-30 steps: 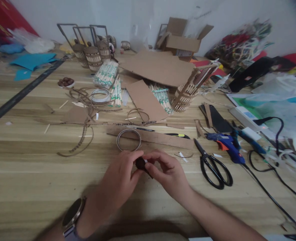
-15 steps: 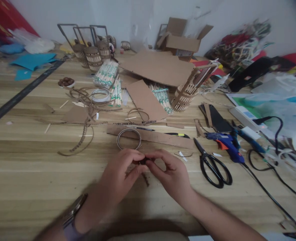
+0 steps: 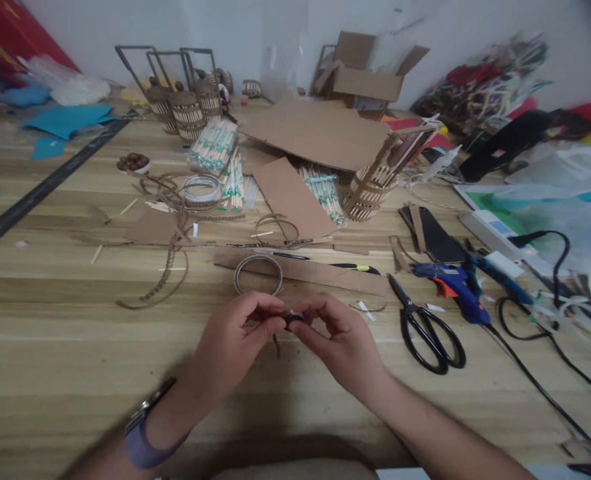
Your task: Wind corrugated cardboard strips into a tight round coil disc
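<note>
Between my fingertips, over the front middle of the table, is a small dark brown piece [image 3: 292, 319]. My left hand [image 3: 243, 340] pinches it from the left with thumb and fingers. From the right, my right hand [image 3: 339, 340] pinches the same piece, its fingertips nearly touching those of the left. A thin brown strip end [image 3: 277, 347] hangs below the fingers; how it joins the piece is hidden. Just behind my left hand lies a coiled ring [image 3: 236, 273] on a flat cardboard strip [image 3: 320, 273].
Black scissors [image 3: 428, 333] and a blue glue gun [image 3: 455, 287] with its cable lie at the right. Behind are a yellow-black cutter [image 3: 358, 268], cardboard sheets [image 3: 295, 197], bundled sticks [image 3: 213, 145] and a slatted lantern-like holder [image 3: 368, 192]. Braided cords [image 3: 168, 267] lie at the left.
The hanging strip end has swung left, and the dark piece has turned a little between my fingers. Both hands stay in nearly the same place.
</note>
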{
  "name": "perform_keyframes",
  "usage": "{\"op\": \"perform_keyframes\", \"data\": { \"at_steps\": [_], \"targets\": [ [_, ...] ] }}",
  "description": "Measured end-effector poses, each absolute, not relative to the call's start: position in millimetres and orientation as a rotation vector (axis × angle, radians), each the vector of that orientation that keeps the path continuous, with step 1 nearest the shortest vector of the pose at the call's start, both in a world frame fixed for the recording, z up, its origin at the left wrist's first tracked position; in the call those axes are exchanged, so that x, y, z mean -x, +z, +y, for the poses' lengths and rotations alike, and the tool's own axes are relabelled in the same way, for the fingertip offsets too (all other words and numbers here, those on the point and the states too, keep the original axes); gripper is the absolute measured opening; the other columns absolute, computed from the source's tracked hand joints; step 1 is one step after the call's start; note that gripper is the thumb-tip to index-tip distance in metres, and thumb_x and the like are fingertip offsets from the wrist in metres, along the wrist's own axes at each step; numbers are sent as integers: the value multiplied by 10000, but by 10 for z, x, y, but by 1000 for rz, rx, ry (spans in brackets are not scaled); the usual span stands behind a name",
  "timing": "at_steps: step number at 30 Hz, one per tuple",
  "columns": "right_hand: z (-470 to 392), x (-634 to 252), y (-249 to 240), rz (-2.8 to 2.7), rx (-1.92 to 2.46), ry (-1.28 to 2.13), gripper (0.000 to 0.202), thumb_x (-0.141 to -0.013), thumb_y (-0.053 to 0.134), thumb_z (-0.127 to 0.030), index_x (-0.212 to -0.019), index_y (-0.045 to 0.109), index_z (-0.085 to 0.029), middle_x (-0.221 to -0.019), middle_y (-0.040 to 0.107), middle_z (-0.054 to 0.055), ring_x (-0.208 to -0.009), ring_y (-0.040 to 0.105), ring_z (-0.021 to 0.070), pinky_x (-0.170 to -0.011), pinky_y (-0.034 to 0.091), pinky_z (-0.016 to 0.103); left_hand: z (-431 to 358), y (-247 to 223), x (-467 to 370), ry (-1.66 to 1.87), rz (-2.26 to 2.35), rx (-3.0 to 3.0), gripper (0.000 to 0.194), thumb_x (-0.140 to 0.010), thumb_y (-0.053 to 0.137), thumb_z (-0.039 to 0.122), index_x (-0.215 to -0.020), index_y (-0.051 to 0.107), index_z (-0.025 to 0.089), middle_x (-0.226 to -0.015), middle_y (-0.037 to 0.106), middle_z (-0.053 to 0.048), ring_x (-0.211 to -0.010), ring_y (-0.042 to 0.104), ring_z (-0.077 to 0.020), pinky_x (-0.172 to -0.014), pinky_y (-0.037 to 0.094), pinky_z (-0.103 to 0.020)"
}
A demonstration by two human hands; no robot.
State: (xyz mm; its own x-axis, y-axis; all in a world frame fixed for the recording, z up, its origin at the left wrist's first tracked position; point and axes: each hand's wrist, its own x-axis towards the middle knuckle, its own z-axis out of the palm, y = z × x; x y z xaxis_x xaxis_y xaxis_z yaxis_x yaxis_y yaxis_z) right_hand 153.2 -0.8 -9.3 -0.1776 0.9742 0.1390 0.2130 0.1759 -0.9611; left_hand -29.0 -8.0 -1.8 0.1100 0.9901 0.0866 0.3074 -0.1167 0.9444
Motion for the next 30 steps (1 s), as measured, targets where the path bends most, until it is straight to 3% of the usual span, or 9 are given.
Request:
{"op": "perform_keyframes", "data": {
  "at_steps": [7, 20, 30],
  "targets": [
    [-2, -1517, -65, -1385, 1086, 1208, 151, -769, 730, -199, -846, 607, -241, -750, 667, -19, -699, 621, 136, -645, 503, 247, -66, -6, 338, 1072, 1247, -1674, 75, -852, 667, 181, -829, 724, 225, -796, 736, 1, -729, 680, -154, -628, 528, -231],
    [-37, -1495, -131, -1314, 1151, 1197, 105, -766, 774, -262, -824, 693, -229, -754, 727, 7, -682, 660, 154, -619, 527, 266, -104, -106, 200, 1160, 1132, -1304, 72, -804, 688, 180, -737, 674, 203, -790, 725, 0, -727, 677, -137, -657, 551, -228],
    [-86, -1463, -145, -1310, 1116, 1119, 112, -784, 807, -294, -823, 712, -250, -863, 653, 22, -758, 624, 159, -615, 507, 257, -126, -115, 134, 1121, 1123, -979, 166, -708, 780, 233, -673, 623, 195, -684, 667, 36, -663, 617, -122, -643, 519, -240]
  ]
}}
